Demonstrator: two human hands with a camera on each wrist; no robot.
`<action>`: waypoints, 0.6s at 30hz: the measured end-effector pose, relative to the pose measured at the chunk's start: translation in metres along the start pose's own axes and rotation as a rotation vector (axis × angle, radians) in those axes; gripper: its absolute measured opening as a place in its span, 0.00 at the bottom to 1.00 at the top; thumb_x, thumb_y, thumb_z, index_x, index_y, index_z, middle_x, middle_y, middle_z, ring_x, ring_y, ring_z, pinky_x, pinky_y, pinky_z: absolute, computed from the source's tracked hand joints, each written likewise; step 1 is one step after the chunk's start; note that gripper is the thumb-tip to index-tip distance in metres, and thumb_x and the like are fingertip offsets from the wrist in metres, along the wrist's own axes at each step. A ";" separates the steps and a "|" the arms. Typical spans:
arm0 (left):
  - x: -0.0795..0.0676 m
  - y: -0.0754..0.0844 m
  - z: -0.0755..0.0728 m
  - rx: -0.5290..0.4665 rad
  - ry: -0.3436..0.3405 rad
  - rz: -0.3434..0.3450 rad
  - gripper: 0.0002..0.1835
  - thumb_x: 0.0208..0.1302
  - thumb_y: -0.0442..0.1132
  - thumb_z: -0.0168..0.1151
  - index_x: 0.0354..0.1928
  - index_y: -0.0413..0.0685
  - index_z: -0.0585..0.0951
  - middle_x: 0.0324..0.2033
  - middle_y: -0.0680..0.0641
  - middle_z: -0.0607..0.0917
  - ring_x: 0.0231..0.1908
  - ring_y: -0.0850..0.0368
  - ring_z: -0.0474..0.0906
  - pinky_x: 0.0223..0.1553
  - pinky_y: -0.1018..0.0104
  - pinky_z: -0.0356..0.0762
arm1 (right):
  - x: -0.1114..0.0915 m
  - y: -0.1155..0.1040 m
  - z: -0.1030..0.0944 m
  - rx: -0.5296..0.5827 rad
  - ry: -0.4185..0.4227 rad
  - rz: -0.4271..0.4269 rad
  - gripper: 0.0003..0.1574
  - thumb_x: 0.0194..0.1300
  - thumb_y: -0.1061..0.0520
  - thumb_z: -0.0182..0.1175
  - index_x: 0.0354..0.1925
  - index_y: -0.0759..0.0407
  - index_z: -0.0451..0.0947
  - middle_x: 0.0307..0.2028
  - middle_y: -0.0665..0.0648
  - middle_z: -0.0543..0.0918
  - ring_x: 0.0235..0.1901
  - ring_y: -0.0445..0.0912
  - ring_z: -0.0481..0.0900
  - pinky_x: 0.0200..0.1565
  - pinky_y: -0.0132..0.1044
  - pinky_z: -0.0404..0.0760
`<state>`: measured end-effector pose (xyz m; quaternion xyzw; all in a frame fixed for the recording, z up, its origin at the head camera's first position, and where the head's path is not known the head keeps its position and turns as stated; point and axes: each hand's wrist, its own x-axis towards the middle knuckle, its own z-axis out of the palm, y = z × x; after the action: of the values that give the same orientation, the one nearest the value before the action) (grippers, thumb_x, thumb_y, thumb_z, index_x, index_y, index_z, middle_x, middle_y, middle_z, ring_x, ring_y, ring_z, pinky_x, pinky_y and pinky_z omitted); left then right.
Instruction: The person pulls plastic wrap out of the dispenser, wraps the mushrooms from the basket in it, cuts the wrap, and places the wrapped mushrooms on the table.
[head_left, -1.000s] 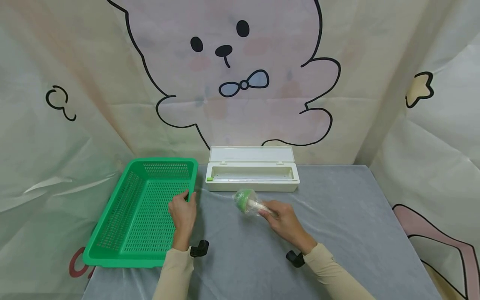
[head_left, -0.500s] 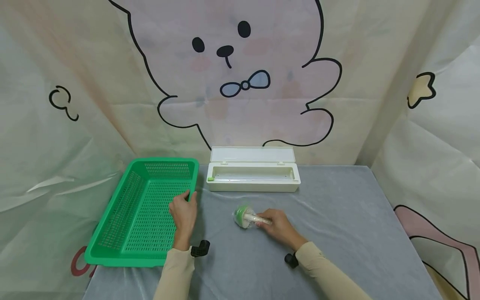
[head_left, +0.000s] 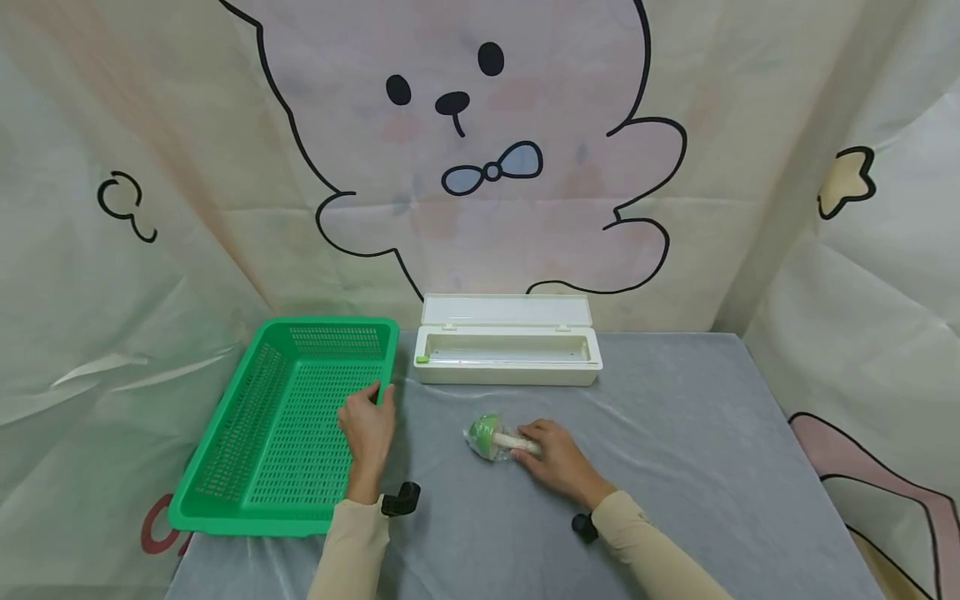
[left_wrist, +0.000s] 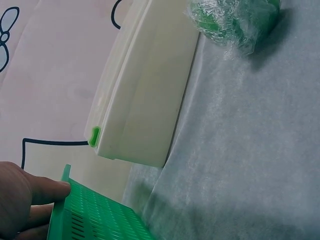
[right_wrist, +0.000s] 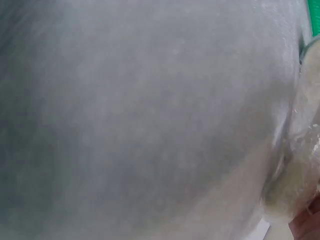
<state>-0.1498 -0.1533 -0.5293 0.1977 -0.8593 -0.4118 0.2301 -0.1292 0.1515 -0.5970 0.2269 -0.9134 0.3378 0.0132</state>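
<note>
A toy mushroom [head_left: 483, 434] with a green cap and pale stem lies on its side on the grey cloth, wrapped in clear plastic film. My right hand [head_left: 558, 460] holds the end of its stem between thumb and fingers. The right wrist view catches the wrapped stem [right_wrist: 300, 165] at its right edge. Over on the left, my left hand [head_left: 367, 427] pinches the right rim of a green plastic basket [head_left: 217, 450]. The thumb is outside the rim, the fingers inside. In the left wrist view the film-covered cap [left_wrist: 235, 20] shows at the top.
Behind the mushroom stands a long white cling film dispenser [head_left: 507, 375], lid raised, with a small green slider [head_left: 422, 359] on its front left edge. Grey cloth [head_left: 712, 467] covers the table. Printed curtains [head_left: 570, 100] close in the back and both sides.
My right hand has brought the wrapped mushroom down toward me, and it now lies on the cloth in front of the dispenser. The left hand stays at the basket rim.
</note>
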 end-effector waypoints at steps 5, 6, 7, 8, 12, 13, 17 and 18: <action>0.000 0.001 -0.001 -0.001 -0.011 -0.006 0.18 0.64 0.37 0.71 0.52 0.31 0.85 0.43 0.30 0.87 0.42 0.30 0.83 0.49 0.33 0.76 | -0.002 0.001 -0.004 0.013 0.038 -0.007 0.31 0.61 0.50 0.75 0.56 0.67 0.82 0.47 0.58 0.84 0.48 0.51 0.82 0.48 0.48 0.82; -0.001 0.002 -0.002 -0.002 -0.013 -0.008 0.18 0.65 0.37 0.71 0.52 0.31 0.85 0.43 0.30 0.87 0.42 0.30 0.83 0.49 0.33 0.76 | -0.002 0.001 -0.006 0.009 0.050 -0.018 0.32 0.60 0.50 0.75 0.56 0.67 0.82 0.47 0.57 0.84 0.47 0.51 0.82 0.47 0.47 0.82; -0.001 0.002 -0.002 -0.001 -0.013 -0.010 0.18 0.65 0.37 0.71 0.52 0.31 0.85 0.43 0.30 0.87 0.43 0.30 0.83 0.49 0.33 0.75 | -0.003 0.002 -0.008 0.011 0.063 -0.026 0.32 0.59 0.50 0.76 0.56 0.67 0.82 0.47 0.57 0.84 0.47 0.51 0.82 0.47 0.47 0.82; -0.001 0.002 -0.002 0.001 -0.015 -0.011 0.18 0.65 0.37 0.71 0.52 0.31 0.85 0.43 0.30 0.87 0.43 0.30 0.83 0.50 0.33 0.75 | -0.004 0.002 -0.010 0.016 0.077 -0.033 0.32 0.58 0.50 0.77 0.55 0.68 0.82 0.46 0.58 0.84 0.47 0.51 0.83 0.47 0.47 0.82; -0.001 0.003 -0.002 0.014 -0.022 -0.011 0.19 0.64 0.38 0.71 0.52 0.31 0.85 0.44 0.30 0.87 0.44 0.30 0.83 0.52 0.34 0.74 | -0.007 0.005 -0.027 0.014 0.146 -0.054 0.32 0.58 0.52 0.77 0.56 0.68 0.82 0.48 0.59 0.84 0.49 0.54 0.83 0.49 0.51 0.82; -0.001 0.004 -0.003 0.017 -0.030 -0.007 0.19 0.64 0.37 0.71 0.52 0.30 0.85 0.43 0.30 0.87 0.44 0.31 0.83 0.52 0.34 0.74 | -0.009 0.007 -0.033 0.007 0.163 -0.054 0.31 0.59 0.53 0.76 0.56 0.69 0.81 0.48 0.60 0.84 0.49 0.55 0.83 0.49 0.52 0.82; 0.001 0.008 -0.009 0.066 -0.081 0.023 0.21 0.64 0.37 0.70 0.54 0.28 0.83 0.45 0.29 0.86 0.44 0.30 0.83 0.49 0.34 0.76 | -0.010 0.023 -0.064 -0.082 0.257 -0.060 0.27 0.63 0.56 0.73 0.56 0.68 0.81 0.50 0.64 0.83 0.50 0.60 0.82 0.49 0.57 0.81; 0.002 0.009 -0.011 0.092 -0.096 0.045 0.23 0.64 0.37 0.70 0.55 0.27 0.82 0.46 0.28 0.85 0.44 0.29 0.83 0.48 0.34 0.76 | -0.010 0.029 -0.073 -0.106 0.280 -0.060 0.27 0.63 0.57 0.72 0.57 0.69 0.81 0.50 0.65 0.83 0.50 0.61 0.82 0.49 0.58 0.80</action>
<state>-0.1467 -0.1561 -0.5153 0.1686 -0.8916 -0.3756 0.1886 -0.1422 0.2205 -0.5600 0.2039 -0.9119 0.3170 0.1623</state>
